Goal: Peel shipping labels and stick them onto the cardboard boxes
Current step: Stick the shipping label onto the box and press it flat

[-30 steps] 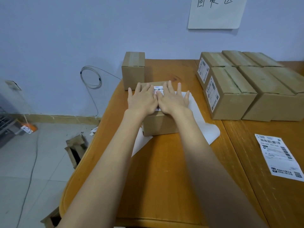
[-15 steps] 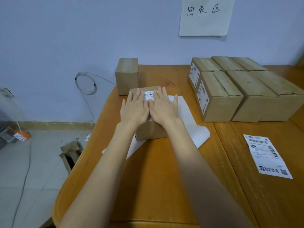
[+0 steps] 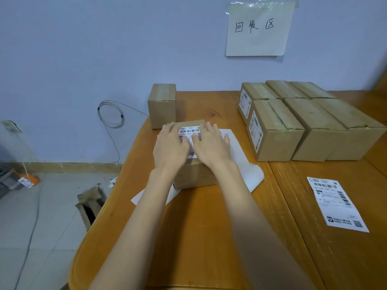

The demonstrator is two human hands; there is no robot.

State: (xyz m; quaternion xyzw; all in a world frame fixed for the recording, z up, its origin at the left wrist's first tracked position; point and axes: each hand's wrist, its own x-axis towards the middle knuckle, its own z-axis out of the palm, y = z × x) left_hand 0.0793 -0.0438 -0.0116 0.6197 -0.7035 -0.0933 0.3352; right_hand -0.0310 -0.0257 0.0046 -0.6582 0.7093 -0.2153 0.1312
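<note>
Both hands have slid apart, uncovering more barcode. Flat and open, the left hand [image 3: 170,148] and right hand [image 3: 211,146] press the shipping label [image 3: 189,130] onto the cardboard box [image 3: 194,174] beneath them (backing paper underneath). Smoothing from centre outward should best avoid bubbles.
</note>
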